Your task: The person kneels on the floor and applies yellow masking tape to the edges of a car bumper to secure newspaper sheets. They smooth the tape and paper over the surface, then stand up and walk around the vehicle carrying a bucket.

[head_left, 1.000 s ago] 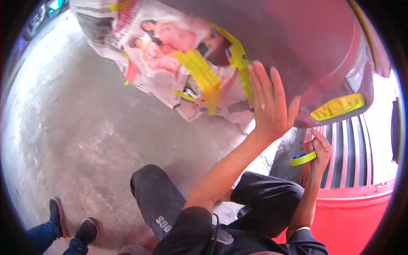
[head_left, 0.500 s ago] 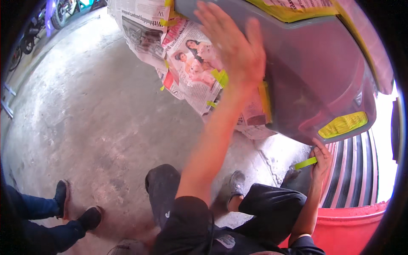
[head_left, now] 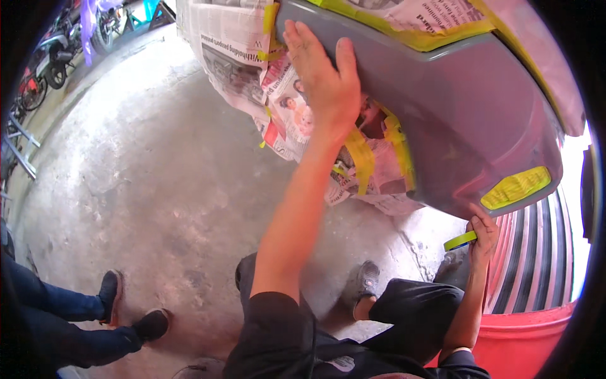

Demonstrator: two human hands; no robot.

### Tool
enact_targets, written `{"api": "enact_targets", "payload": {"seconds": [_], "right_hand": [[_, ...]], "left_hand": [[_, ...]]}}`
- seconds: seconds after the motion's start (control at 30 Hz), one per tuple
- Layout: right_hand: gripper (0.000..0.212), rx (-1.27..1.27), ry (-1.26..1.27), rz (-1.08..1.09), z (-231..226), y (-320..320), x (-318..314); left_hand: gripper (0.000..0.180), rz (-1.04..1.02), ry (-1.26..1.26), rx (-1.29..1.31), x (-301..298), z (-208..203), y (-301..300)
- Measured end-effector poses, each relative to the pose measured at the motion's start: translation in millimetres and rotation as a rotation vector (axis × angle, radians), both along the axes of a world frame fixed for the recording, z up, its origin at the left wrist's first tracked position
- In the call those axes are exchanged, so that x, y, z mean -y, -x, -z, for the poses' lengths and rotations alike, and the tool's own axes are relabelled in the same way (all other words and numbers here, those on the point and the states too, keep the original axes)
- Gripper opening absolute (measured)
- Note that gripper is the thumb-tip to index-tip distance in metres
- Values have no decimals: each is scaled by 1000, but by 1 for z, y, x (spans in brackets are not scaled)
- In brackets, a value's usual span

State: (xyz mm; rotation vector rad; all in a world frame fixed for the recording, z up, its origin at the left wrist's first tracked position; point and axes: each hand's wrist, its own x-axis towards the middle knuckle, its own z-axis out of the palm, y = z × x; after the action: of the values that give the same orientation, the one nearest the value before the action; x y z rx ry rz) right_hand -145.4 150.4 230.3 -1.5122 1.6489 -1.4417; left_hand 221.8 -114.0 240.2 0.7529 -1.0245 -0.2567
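A grey vehicle bumper (head_left: 467, 95) fills the upper right, its borders masked with newspaper and yellow tape. My left hand (head_left: 325, 82) lies flat along the bumper's lower left edge, where newspaper (head_left: 227, 44) hangs down. Its fingers are stretched out, the thumb apart, and nothing is held. Below the bumper's right corner, my right hand (head_left: 485, 237) grips a roll of yellow-green masking tape (head_left: 459, 240), with a fingertip close to the bumper's underside. Yellow tape (head_left: 517, 188) covers an oblong recess near that corner. A wide yellow strip (head_left: 361, 161) crosses the newspaper beneath my left wrist.
A red bin (head_left: 524, 341) and a ribbed shutter-like panel (head_left: 530, 252) stand at the right. Another person's legs and shoes (head_left: 151, 325) are at the lower left on the concrete floor (head_left: 158, 189). Motorcycles (head_left: 53, 57) are parked at the far left.
My left hand has moved left and slightly down along the bumper's edge, uncovering the tape strip near the wrist. The view has shifted a little. My right hand still holds the tape roll.
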Motion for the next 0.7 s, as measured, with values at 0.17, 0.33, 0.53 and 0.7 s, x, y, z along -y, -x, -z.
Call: {"api": "enact_targets", "payload": {"seconds": [0.17, 0.33, 0.53, 0.7], "right_hand": [[33, -13, 21, 3, -2, -11, 2], [34, -29, -25, -21, -4, -27, 4], [35, -94, -75, -57, -9, -29, -4], [37, -71, -122, -77, -14, -45, -6]], "left_hand": [[70, -87, 10, 166, -3, 11, -9], [64, -156, -39, 307, 14, -1, -50], [63, -247, -60, 352, 19, -5, -65], [66, -232, -79, 475, 20, 1, -64]]}}
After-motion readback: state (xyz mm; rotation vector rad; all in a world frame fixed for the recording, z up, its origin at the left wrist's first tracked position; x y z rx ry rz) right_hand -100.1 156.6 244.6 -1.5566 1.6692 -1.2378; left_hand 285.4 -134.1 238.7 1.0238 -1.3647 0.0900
